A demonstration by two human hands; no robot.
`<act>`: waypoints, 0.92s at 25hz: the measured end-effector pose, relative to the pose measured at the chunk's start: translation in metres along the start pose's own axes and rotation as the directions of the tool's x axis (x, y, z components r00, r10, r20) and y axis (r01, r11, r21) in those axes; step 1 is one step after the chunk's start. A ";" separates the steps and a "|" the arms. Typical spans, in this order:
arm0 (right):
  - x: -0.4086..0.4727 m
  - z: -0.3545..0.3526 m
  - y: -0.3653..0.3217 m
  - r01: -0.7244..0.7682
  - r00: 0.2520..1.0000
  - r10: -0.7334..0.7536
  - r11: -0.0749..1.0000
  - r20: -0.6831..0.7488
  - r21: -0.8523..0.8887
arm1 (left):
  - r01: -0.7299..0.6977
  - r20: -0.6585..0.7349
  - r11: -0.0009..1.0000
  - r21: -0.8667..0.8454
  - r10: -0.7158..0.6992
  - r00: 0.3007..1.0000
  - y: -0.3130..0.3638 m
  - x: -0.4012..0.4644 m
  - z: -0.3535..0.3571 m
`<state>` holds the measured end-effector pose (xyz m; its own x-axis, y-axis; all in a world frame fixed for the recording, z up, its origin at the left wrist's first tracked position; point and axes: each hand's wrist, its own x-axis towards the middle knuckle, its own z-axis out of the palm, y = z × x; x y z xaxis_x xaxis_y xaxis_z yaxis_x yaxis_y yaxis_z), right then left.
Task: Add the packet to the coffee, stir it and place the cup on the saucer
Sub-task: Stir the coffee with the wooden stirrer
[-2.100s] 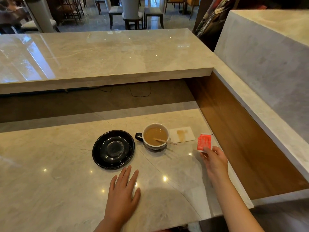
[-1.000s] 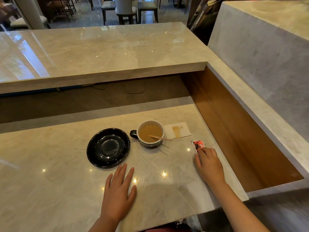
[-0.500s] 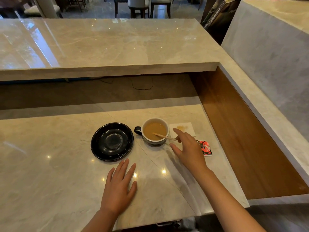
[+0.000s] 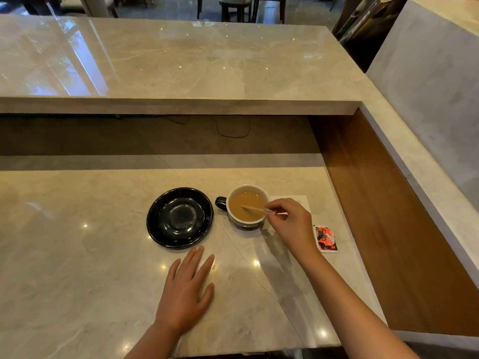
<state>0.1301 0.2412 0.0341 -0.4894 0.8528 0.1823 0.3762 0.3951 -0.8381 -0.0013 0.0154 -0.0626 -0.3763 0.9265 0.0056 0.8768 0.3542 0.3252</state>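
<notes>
One cup, one saucer, one stirrer, one packet and one napkin lie on the lower marble surface. The cup, white inside with a dark handle pointing left toward the saucer, holds light-brown coffee and stands directly on the surface, just right of the empty black saucer and apart from it. The thin wooden stirrer leans over the cup's right rim, its tip in the coffee. The right hand pinches the stirrer's outer end between thumb and forefinger; the remaining fingers are curled, and the hand covers much of the white napkin beside the cup. The red packet lies flat to the right of that hand, near the wooden side panel; whether it is torn cannot be told. The left hand rests flat, palm down, fingers spread, holding nothing, just in front of the saucer. A raised marble counter spans the back; chairs stand beyond it.
</notes>
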 end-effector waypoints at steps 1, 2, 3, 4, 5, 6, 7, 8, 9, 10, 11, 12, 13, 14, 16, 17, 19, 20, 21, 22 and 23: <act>0.002 0.001 -0.002 -0.055 0.999 0.055 0.998 0.001 0.043 | 0.000 0.007 1.000 0.000 0.000 1.000 -0.001 0.000 0.000; 0.005 0.002 -0.003 -0.101 0.995 0.101 0.991 -0.002 0.087 | 0.000 0.008 1.000 0.001 0.000 1.000 -0.001 0.000 0.000; 0.008 0.004 -0.005 -0.135 0.990 0.137 0.982 -0.009 0.133 | 0.001 0.010 1.000 0.002 -0.001 1.000 -0.002 0.000 0.000; 0.012 0.006 -0.006 -0.158 0.986 0.165 0.971 -0.020 0.179 | 0.003 0.011 1.000 0.002 -0.003 1.000 -0.002 0.001 0.000; 0.015 0.008 -0.007 -0.176 0.982 0.187 0.959 -0.030 0.223 | 0.005 0.014 1.000 0.000 -0.005 1.000 -0.002 0.001 0.000; 0.019 0.010 -0.008 -0.187 0.979 0.202 0.950 -0.036 0.252 | 0.008 0.016 1.000 0.000 -0.008 1.000 -0.001 0.000 0.000; 0.021 0.012 -0.008 -0.180 0.980 0.195 0.952 -0.036 0.250 | 0.012 0.018 1.000 -0.001 -0.012 1.000 -0.001 0.001 0.000; 0.023 0.012 -0.006 -0.136 0.988 0.147 0.969 -0.039 0.207 | 0.014 0.019 1.000 -0.003 -0.014 1.000 0.000 0.001 -0.001; 0.024 0.010 -0.003 -0.057 0.997 0.062 0.990 -0.039 0.125 | 0.012 0.022 1.000 -0.007 -0.012 1.000 0.000 0.001 -0.002; 0.024 0.006 0.001 0.044 0.999 -0.044 0.999 -0.029 0.024 | 0.009 0.023 1.000 -0.009 -0.009 1.000 0.001 0.001 -0.002; 0.024 0.001 0.006 0.146 0.989 -0.147 0.987 -0.010 -0.072 | 0.007 0.023 1.000 -0.010 -0.007 1.000 0.001 0.001 -0.003; 0.024 -0.005 0.010 0.229 0.973 -0.229 0.962 0.013 -0.147 | 0.004 0.022 1.000 -0.009 -0.004 1.000 0.001 0.002 -0.003; 0.023 -0.013 0.014 0.289 0.957 -0.288 0.937 0.036 -0.198 | 0.001 0.023 1.000 -0.009 -0.001 1.000 0.001 0.002 -0.003; 0.022 -0.019 0.017 0.333 0.943 -0.329 0.914 0.057 -0.231 | -0.003 0.023 1.000 -0.007 0.003 1.000 0.000 0.002 -0.002; 0.014 -0.028 0.019 0.367 0.930 -0.353 0.900 0.100 -0.236 | -0.008 0.029 1.000 -0.006 0.008 1.000 0.000 0.001 -0.002; 0.010 -0.029 0.018 0.356 0.933 -0.337 0.912 0.122 -0.204 | -0.007 0.033 1.000 -0.008 0.008 0.999 -0.001 0.001 -0.002; 0.003 -0.024 0.017 0.307 0.946 -0.289 0.945 0.146 -0.115 | -0.009 0.034 1.000 -0.014 0.010 0.999 -0.001 0.002 -0.001; 0.002 -0.019 0.016 0.293 0.949 -0.278 0.952 0.146 -0.089 | -0.011 0.034 1.000 -0.015 0.012 0.999 -0.001 0.002 -0.001; 0.002 -0.012 0.015 0.289 0.951 -0.276 0.954 0.140 -0.080 | -0.012 0.034 1.000 -0.016 0.012 0.999 -0.001 0.002 0.000; 0.003 -0.005 0.014 0.289 0.952 -0.277 0.954 0.129 -0.081 | -0.010 0.032 1.000 -0.014 0.010 0.999 -0.001 0.002 0.000; 0.005 0.001 0.012 0.289 0.954 -0.279 0.953 0.113 -0.085 | -0.007 0.029 1.000 -0.012 0.007 1.000 -0.001 0.001 0.000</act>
<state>0.1317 0.2497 0.0248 -0.6604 0.6643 0.3501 0.2841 0.6526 -0.7025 -0.0028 0.0163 -0.0634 -0.3614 0.9322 -0.0197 0.8757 0.3466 0.3360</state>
